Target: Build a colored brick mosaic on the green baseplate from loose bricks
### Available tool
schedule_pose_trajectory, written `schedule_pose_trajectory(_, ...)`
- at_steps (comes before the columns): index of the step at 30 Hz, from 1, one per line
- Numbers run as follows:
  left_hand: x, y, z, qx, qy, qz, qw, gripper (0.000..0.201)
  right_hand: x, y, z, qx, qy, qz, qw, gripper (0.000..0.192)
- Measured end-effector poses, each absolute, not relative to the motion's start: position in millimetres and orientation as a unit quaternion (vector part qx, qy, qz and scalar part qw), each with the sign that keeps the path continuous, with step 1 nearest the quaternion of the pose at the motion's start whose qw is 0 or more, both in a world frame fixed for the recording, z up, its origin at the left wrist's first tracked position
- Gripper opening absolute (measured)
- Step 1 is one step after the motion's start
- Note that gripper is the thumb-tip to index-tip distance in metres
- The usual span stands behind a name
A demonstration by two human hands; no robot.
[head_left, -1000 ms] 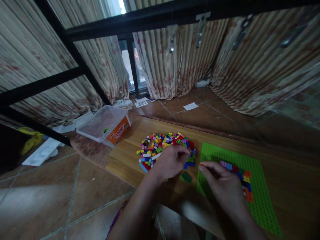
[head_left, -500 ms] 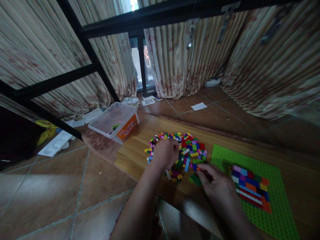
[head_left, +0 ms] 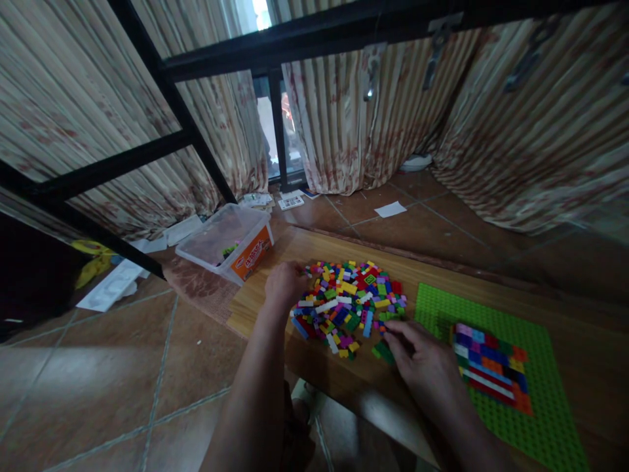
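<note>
My left hand reaches to the left edge of a loose pile of colourful toy bricks. Its fingers are curled together at the bricks, and whatever is in them is hidden. At the pile's right side, my right hand pinches a small orange toy brick, mostly covered by the fingertips. Dark green bricks lie just below those fingertips. To the right, a green baseplate carries a multicoloured block of built bricks, with rows of blue, red, white and orange.
Everything stands on a low wooden table. A clear plastic box with an orange label and a few bricks inside is at the table's far left. Papers lie on the tiled floor. Black metal bars and striped curtains stand behind.
My left hand has moved left from over the middle of the pile to its left edge, uncovering the bricks there. My right hand stays nearly still.
</note>
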State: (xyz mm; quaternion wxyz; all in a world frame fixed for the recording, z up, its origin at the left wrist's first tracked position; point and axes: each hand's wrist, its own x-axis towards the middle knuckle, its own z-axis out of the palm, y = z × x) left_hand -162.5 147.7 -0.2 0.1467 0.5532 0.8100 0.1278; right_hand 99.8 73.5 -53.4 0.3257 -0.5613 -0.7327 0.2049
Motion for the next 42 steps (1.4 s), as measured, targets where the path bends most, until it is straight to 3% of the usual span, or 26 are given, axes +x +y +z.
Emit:
schedule_pose_trajectory(9, -156.8, 146.2, 8.5, 0.549, 0.804, 0.166, 0.156, 0.023, 102.4, 72.5, -45.4, -0.566, -0.727, 0.205, 0.330, 0.021)
schedule_pose_trajectory(21, -156.6, 145.2, 1.2, 0.602, 0.689, 0.270, 0.300, 0.039, 101.8, 73.9, -43.3, -0.563, -0.727, 0.206, 0.335, 0.020)
schedule_pose_trajectory(32, -169.9, 141.7, 11.0, 0.557, 0.795, 0.151, 0.188, 0.016, 101.1, 73.8, -42.8, -0.552, -0.727, 0.225, 0.340, 0.020)
schedule_pose_trajectory(42, -165.1, 148.3, 11.0, 0.582, 0.798, 0.043, 0.146, 0.018, 96.5, 73.9, -38.4, -0.550, -0.740, 0.220, 0.318, 0.019)
